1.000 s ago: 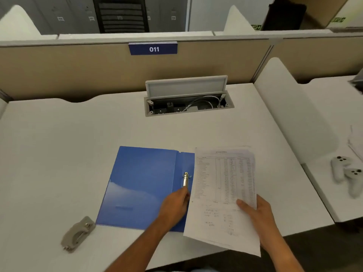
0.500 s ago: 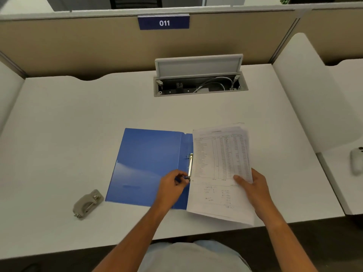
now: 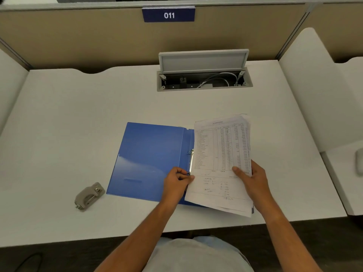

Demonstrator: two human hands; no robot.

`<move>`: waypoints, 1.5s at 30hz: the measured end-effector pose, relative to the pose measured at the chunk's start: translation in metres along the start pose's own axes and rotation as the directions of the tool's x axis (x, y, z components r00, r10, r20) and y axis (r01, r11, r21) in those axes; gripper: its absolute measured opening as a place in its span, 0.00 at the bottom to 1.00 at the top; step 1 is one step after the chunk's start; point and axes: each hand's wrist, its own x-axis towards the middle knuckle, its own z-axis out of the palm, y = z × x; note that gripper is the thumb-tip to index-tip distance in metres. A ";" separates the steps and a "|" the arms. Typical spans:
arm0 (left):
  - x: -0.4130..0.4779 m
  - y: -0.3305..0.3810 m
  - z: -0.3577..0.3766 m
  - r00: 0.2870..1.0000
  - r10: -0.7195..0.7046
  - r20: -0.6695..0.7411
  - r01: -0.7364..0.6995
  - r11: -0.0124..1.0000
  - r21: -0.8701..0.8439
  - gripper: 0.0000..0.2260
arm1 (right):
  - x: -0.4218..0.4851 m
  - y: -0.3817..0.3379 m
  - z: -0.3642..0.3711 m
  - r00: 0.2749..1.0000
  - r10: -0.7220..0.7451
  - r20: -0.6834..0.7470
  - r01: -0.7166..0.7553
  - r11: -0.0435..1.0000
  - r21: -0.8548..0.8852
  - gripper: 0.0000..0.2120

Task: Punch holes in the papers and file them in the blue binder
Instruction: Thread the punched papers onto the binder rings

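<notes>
The blue binder [image 3: 149, 160] lies open on the white desk [image 3: 78, 118], its metal ring clip [image 3: 190, 161] along the spine. A stack of printed papers [image 3: 222, 154] sits over the binder's right half, its left edge at the rings. My left hand [image 3: 176, 183] has its fingers curled at the lower ring, pinching the clip beside the papers' left edge. My right hand [image 3: 253, 179] grips the stack at its right side, thumb on top. A grey hole punch [image 3: 89, 195] lies on the desk to the left of the binder.
An open cable box [image 3: 204, 75] with its lid raised is set into the desk behind the binder. Beige partition walls with a "011" sign [image 3: 169, 15] close off the back. White side dividers stand left and right. The desk's front edge runs just below the binder.
The camera view has tilted down and closer. My left hand has slid down the ring clip to its lower end. The papers now lie lower and flatter over the binder's right half.
</notes>
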 end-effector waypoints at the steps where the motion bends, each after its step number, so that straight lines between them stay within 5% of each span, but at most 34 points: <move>1: 0.001 -0.001 0.001 1.000 -0.011 -0.012 0.011 1.000 -0.011 0.09 | 0.000 0.000 0.000 1.000 0.000 0.008 0.000 1.000 -0.009 0.17; 17: 0.004 0.002 0.009 0.985 -0.172 -0.009 0.171 0.983 -0.071 0.04 | -0.006 0.006 -0.004 0.999 0.033 0.040 -0.031 0.998 -0.059 0.22; 26: 0.004 0.005 0.018 0.933 -0.329 0.148 0.361 0.852 -0.380 0.10 | -0.002 0.005 -0.006 0.996 0.079 0.039 -0.079 0.997 -0.001 0.22; 38: 0.004 -0.007 0.030 0.965 -0.263 0.012 0.247 0.887 -0.391 0.07 | 0.009 0.007 -0.008 0.991 0.124 0.043 -0.122 0.992 -0.029 0.19; 45: 0.000 -0.011 0.039 0.977 -0.039 -0.208 0.012 0.991 -0.130 0.08 | 0.015 0.006 -0.012 0.997 0.073 0.028 -0.072 0.997 -0.034 0.25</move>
